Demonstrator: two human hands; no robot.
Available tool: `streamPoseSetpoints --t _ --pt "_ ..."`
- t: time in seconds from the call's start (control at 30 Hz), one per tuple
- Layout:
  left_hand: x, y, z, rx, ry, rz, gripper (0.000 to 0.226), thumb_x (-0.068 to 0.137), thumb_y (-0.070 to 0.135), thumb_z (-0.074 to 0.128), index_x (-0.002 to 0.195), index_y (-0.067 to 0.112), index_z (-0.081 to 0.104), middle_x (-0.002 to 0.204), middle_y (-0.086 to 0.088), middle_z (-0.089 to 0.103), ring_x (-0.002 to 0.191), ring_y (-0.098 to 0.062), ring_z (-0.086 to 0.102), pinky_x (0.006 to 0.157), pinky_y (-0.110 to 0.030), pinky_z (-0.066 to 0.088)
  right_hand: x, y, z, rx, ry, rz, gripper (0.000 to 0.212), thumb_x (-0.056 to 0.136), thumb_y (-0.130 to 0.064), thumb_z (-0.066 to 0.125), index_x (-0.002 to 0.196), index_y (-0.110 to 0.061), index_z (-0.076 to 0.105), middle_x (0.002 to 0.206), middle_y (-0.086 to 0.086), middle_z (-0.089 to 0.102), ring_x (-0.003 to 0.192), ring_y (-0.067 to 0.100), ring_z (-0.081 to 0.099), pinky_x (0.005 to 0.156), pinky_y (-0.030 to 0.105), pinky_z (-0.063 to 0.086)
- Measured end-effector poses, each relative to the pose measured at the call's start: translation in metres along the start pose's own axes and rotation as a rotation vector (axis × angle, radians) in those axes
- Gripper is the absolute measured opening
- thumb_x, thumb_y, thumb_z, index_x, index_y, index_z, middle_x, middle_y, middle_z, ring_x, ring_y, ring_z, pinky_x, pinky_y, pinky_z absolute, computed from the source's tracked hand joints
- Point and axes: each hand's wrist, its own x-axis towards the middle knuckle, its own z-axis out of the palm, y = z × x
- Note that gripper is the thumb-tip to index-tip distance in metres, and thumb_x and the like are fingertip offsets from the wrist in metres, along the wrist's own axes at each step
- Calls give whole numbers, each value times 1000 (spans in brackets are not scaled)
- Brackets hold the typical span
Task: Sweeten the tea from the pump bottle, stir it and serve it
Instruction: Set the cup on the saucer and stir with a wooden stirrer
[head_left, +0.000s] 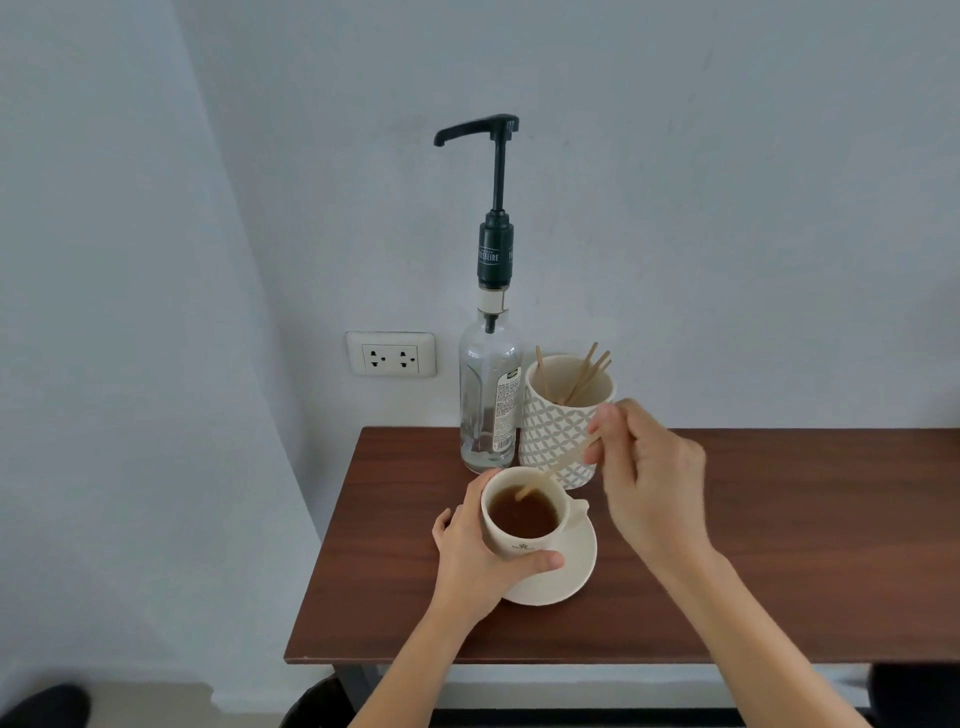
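Observation:
A cream cup (524, 545) of brown tea (523, 513) stands on a cream saucer (569, 574) near the table's left end. My left hand (478, 551) wraps around the cup's left side. My right hand (647, 478) pinches a wooden stir stick (556, 467) whose lower tip dips into the tea. Behind the cup stands a clear glass pump bottle (489, 400) with a tall black pump head (480, 127), its spout pointing left.
A patterned white holder (558, 431) with several more wooden sticks stands right of the bottle. The dark wooden table (779, 545) meets a pale wall with a power socket (390, 354). Dark objects lie on the floor at bottom left and under the table.

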Motion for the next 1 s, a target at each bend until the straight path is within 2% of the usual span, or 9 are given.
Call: streamPoseSetpoints --t 0.1,0.23,0.37,0.47,0.6,0.67,0.8,0.9,1.0 --pt "0 1 -1 -4 -4 -4 94 46 65 86 128 55 40 128 37 54 126 16 43 119 -55 17 4 0 -17 55 94 -18 37 102 -32 40 84 -11 63 60 -5 68 50 0 59 51 14 45" --pt "-1 1 0 -6 -10 -19 95 46 63 87 128 53 40 128 37 53 127 13 44 119 -55 16 -5 -1 -19 10 23 -35 41 101 -31 39 82 -5 65 59 -3 67 48 -2 55 49 23 47" --pt "-1 4 0 -6 1 -16 94 47 62 87 129 52 41 129 33 55 128 9 46 118 -56 17 -5 3 -25 23 111 -73 38 102 -26 40 84 -4 64 61 -2 68 49 -10 51 48 21 47" --pt "-2 3 0 -3 2 -32 95 46 61 88 128 53 41 127 34 56 128 11 45 119 -55 16 -8 4 -24 -4 35 -80 39 101 -27 41 83 -3 65 60 -2 68 45 -1 54 48 24 49" --pt "-1 4 0 -7 4 -42 97 47 61 89 130 50 42 129 33 56 129 9 45 119 -55 16 -9 8 -28 18 119 -103 41 103 -27 39 83 -3 65 62 -4 68 45 1 53 47 21 47" --pt "-2 4 -1 2 0 -48 97 47 61 89 131 49 42 128 32 56 130 8 45 120 -54 16 -8 10 -27 13 66 -93 43 103 -31 39 83 -4 65 61 -4 68 47 9 57 49 26 50" --pt "-1 4 -1 3 -1 -55 97 46 61 89 131 49 43 128 32 57 129 8 44 120 -54 14 -12 14 -30 47 98 -89 50 105 -40 34 84 -6 63 64 -3 69 45 7 58 47 26 50" --pt "-2 6 0 22 5 -57 100 45 62 88 133 46 42 128 29 57 130 4 45 120 -55 13 -12 18 -30 43 43 -61 46 104 -39 37 83 -8 64 63 -3 69 46 8 60 50 32 53" --pt "-2 10 -1 27 1 -48 102 45 65 84 134 48 37 130 29 53 130 5 41 121 -55 10 -11 20 -33 77 91 67 38 105 -39 37 83 -20 61 62 -12 69 52 11 65 55 16 49"
